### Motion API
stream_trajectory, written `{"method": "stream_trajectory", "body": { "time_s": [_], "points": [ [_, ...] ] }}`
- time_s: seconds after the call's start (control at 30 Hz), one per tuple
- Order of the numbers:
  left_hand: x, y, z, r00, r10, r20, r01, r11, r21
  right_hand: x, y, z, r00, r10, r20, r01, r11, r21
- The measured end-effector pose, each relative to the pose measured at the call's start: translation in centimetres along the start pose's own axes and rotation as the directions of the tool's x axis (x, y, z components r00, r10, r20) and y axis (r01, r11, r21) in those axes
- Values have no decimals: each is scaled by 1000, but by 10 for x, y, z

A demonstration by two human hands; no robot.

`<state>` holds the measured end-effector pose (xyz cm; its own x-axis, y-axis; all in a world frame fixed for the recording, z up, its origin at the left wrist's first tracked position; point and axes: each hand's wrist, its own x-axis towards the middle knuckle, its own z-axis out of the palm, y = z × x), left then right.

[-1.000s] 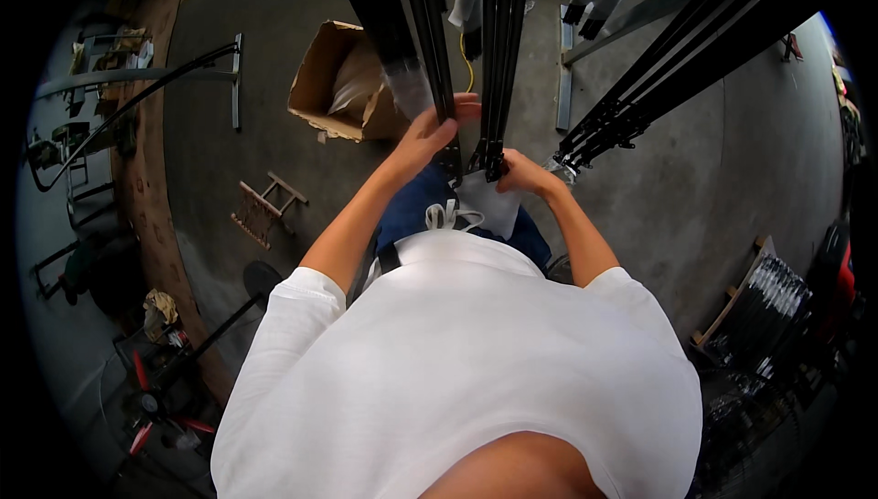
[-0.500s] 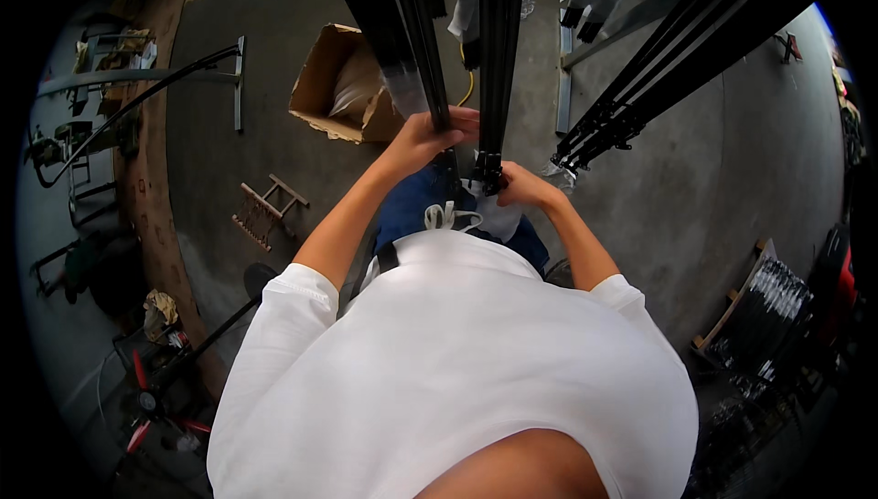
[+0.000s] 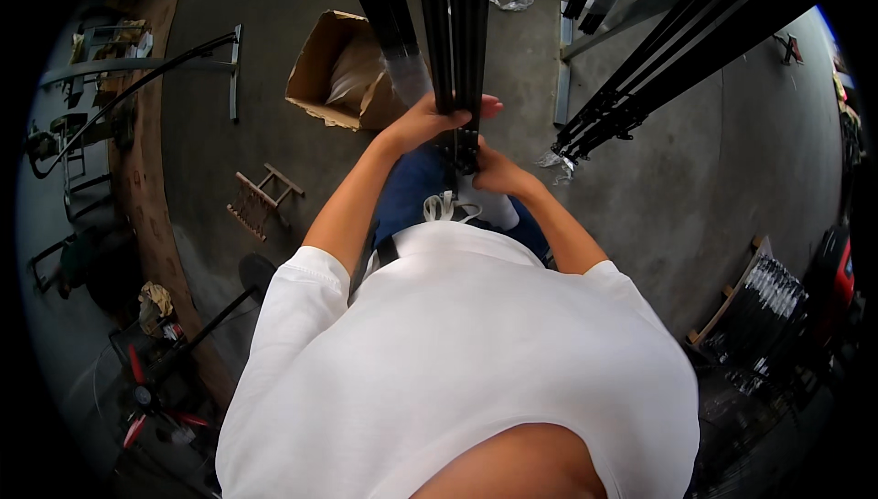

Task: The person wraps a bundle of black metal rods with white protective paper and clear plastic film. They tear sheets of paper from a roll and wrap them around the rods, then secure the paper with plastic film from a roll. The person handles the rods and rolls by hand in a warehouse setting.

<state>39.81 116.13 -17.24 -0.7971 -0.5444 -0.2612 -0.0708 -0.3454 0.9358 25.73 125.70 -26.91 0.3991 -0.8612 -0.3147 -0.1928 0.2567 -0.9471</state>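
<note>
Head view: near the top centre of the frame the left hand (image 3: 430, 119) was wrapped around a bundle of black rods (image 3: 457, 42) that ran straight up out of the picture, fingers curled across the front of the bundle and closed on it. That grip looked meant to keep the upright rods steady while the lower end was worked. Just below and slightly right, the right hand (image 3: 494, 172) sat at the bundle's lower end, where a dark fitting (image 3: 465, 153) showed; its fingers were folded in against that end, though whether they pinched it or only pressed on it could not be told. Both forearms rose from the white shirt (image 3: 457, 362) in the lower half of the frame and converged on the rods, elbows bent and held close.

In the upper left an open cardboard box (image 3: 343, 69) lay on the concrete floor (image 3: 695, 179), with a small wooden frame (image 3: 261, 197) left of centre. A second set of black stands (image 3: 658, 69) leaned across the upper right, their feet resting near a metal rail (image 3: 562, 69).
</note>
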Motion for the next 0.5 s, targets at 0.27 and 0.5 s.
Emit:
{"method": "stream_trajectory", "body": {
  "time_s": [0.27, 0.5],
  "points": [
    [16, -10, -3, 994, -84, 64, 89, 993, -75, -1, 10, -26, 990, 102, 96, -51, 900, -434],
    [20, -23, -1, 977, -140, 160, 123, 986, 111, -16, 32, -35, 997, 57, -54, -78, 799, -596]
  ]
}}
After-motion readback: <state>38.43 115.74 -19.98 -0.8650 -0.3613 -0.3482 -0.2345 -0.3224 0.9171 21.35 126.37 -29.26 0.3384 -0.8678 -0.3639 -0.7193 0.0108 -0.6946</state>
